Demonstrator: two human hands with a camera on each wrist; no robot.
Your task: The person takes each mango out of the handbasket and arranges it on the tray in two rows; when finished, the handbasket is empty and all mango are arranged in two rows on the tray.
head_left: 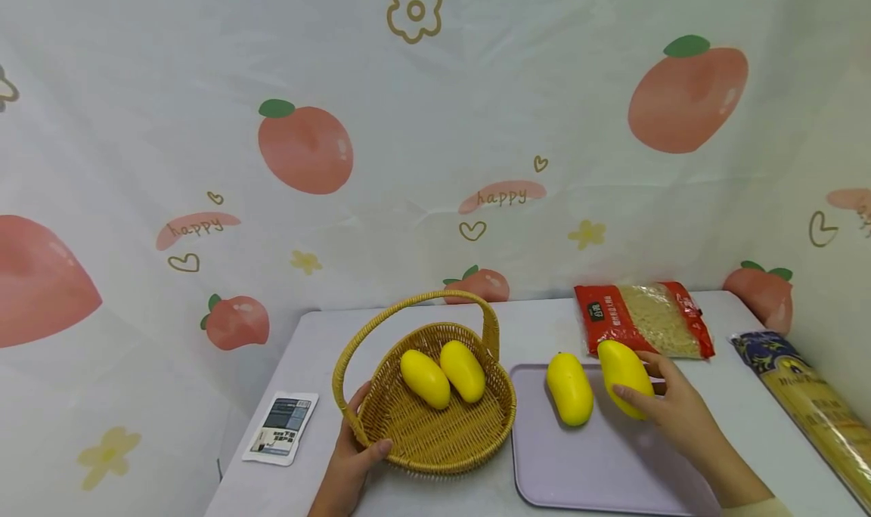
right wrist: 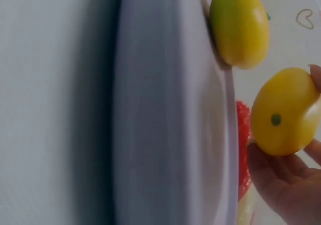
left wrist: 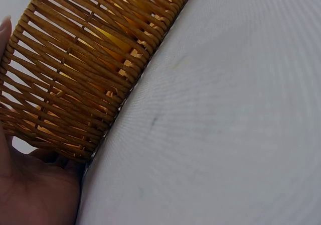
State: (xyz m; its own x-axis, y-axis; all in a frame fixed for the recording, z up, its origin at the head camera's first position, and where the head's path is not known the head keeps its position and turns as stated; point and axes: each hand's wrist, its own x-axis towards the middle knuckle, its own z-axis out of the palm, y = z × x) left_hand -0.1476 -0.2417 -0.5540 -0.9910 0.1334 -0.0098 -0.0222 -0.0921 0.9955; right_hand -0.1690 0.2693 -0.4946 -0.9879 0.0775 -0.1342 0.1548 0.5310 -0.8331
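A round wicker basket [head_left: 435,445] with a tall arched handle stands on the table, and two yellow mangoes [head_left: 425,379] lie inside it. My left hand [head_left: 350,460] grips the basket's left side near the handle's foot, thumb over the rim. In the left wrist view the woven wall [left wrist: 75,79] fills the upper left, the palm [left wrist: 37,190] against its lower end. My right hand [head_left: 680,411] holds a yellow mango [head_left: 622,377] over the lilac tray [head_left: 578,472], fingers and thumb around it. Another mango [head_left: 570,390] lies on the tray, left of the held one.
A red bag of pale dry food [head_left: 646,320] lies behind the tray. At the right edge is a long yellow pack with a purple end [head_left: 810,404]. A small white printed packet [head_left: 281,428] lies left of the basket. A fruit-patterned cloth [head_left: 408,124] hangs behind the table.
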